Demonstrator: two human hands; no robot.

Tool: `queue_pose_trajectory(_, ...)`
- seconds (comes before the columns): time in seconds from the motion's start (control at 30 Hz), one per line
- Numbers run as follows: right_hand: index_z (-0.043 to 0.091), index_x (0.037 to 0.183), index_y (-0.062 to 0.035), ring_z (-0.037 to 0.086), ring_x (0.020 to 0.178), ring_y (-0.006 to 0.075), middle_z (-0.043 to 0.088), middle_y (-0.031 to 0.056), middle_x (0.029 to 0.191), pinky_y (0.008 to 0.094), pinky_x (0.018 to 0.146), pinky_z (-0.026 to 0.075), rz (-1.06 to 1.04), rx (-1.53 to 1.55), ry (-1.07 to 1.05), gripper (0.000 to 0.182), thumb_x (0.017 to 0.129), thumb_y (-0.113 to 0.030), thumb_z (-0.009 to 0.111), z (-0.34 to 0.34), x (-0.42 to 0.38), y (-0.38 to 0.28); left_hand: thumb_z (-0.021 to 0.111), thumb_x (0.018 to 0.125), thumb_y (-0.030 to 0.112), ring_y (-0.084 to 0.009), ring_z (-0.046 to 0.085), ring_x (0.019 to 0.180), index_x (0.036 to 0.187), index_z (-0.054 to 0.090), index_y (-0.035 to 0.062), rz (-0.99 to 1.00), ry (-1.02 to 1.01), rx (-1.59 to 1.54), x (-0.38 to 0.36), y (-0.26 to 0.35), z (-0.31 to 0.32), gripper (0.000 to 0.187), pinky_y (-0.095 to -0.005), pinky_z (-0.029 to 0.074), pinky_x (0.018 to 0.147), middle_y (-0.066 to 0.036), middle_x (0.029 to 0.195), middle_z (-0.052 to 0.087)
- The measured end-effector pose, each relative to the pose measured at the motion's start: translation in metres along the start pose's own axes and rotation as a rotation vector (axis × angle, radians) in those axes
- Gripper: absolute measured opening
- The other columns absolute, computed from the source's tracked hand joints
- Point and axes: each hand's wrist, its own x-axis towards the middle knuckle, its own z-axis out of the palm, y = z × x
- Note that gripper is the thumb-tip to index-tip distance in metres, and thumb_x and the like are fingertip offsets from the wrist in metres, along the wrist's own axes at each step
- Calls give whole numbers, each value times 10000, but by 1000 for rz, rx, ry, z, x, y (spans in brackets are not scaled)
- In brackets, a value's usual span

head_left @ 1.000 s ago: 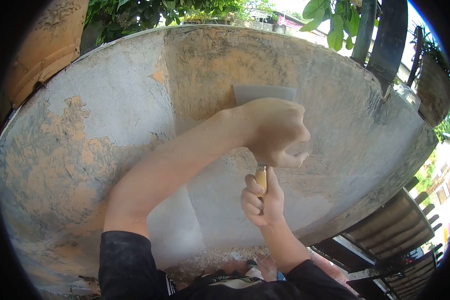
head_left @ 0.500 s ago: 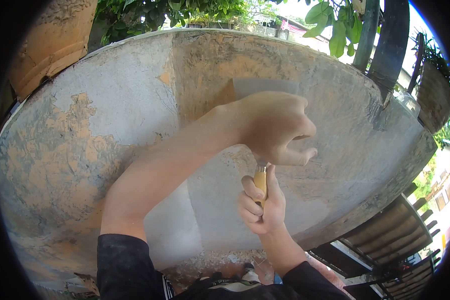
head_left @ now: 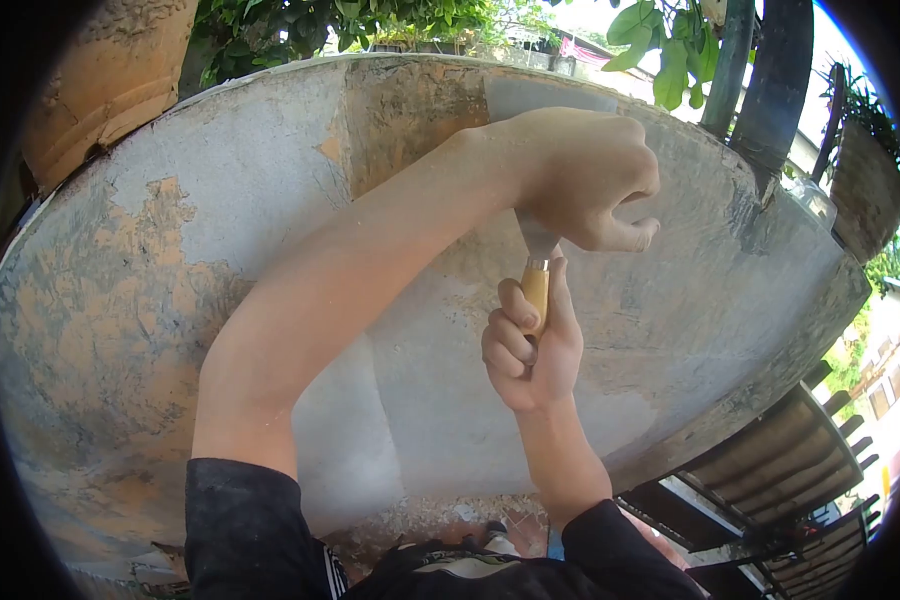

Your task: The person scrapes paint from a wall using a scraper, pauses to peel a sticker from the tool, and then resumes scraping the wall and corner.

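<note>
My left hand (head_left: 595, 180) is closed in a fist over the upper wall surface (head_left: 450, 370), its grip mostly hidden from view. A flat grey plate (head_left: 545, 96) shows just above the knuckles and seems to be held in it. Lower down, my right hand (head_left: 535, 345) wraps round the yellow wooden handle of a scraper (head_left: 536, 290), thumb along the handle. The scraper's metal blade points up and its upper part is behind my left hand. Patches of orange and grey coating mark the curved surface.
An orange-brown block (head_left: 105, 80) stands at the upper left. Leaves (head_left: 670, 60) and dark posts (head_left: 770, 90) rise beyond the far edge. Dark slatted furniture (head_left: 780, 470) is at the lower right. Rubble (head_left: 420, 515) lies on the ground near my feet.
Both hands have moved up and slightly right over the surface. The grey plate has shifted up with my left hand, and the scraper with my right; more of its blade shows.
</note>
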Motion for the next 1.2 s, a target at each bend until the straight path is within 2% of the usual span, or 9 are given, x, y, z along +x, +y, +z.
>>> queue_pose_trajectory(0.13,387,1282,-282,209,437,35,348,-34,657,165,341,160,-15,-47,-25,277,1052,-403,294,15,-14,3,655,803,297,-200,415,481,486,476,61,59,28,16,3,2,1,434,-349,368,448,-43,428,384)
queue_pose_trajectory(0.17,432,1084,-140,146,399,44,320,-28,662,168,311,123,-43,-9,12,307,1054,-401,274,17,-6,1,655,803,297,-200,415,481,486,476,61,62,30,16,7,-2,-1,434,-349,368,448,-43,428,384)
queue_pose_trajectory(0.27,449,1156,-194,155,399,37,324,-32,658,166,313,120,-30,-41,146,303,1053,-409,264,31,18,-8,657,800,301,-202,405,477,483,459,62,-21,17,59,17,-8,-10,443,-353,358,458,-44,427,378)
queue_pose_trajectory(0.33,463,1118,-199,149,400,36,329,-37,653,164,315,113,-39,-46,125,294,1053,-411,271,44,1,-6,657,801,306,-200,404,474,492,458,67,79,168,4,10,-4,-11,438,-360,357,472,-35,438,393)
queue_pose_trajectory(0.47,424,1000,-168,155,417,40,322,-40,645,174,315,111,71,-188,153,257,1049,-396,319,18,-8,-7,668,796,304,-188,429,544,518,479,69,3,102,44,-14,-4,4,410,-356,351,472,-21,453,391)
queue_pose_trajectory(0.57,449,1174,-239,208,443,37,340,-42,650,172,360,144,77,-84,109,259,1045,-419,315,8,6,-2,669,802,323,-192,437,563,517,482,72,-63,50,32,-10,-4,-4,423,-358,366,487,-30,471,396)
queue_pose_trajectory(0.93,399,962,-166,197,431,33,360,-39,640,180,340,150,66,-105,68,249,1041,-399,361,37,-24,0,654,814,330,-197,402,513,518,483,79,79,79,-36,-10,4,-2,424,-364,362,479,-39,456,422)
queue_pose_trajectory(1.07,401,967,-167,195,431,34,363,-38,653,179,339,154,109,9,-3,251,1044,-400,347,11,-14,-5,679,792,303,-188,394,519,521,470,73,-81,-12,-81,-2,-3,1,412,-362,341,479,-32,454,388)
queue_pose_trajectory(1.2,436,979,-157,186,400,43,341,-39,625,179,308,124,80,-108,181,298,1043,-425,322,32,-30,-1,681,789,291,-193,390,520,529,481,66,11,95,41,-11,4,8,398,-355,346,486,-40,451,366)
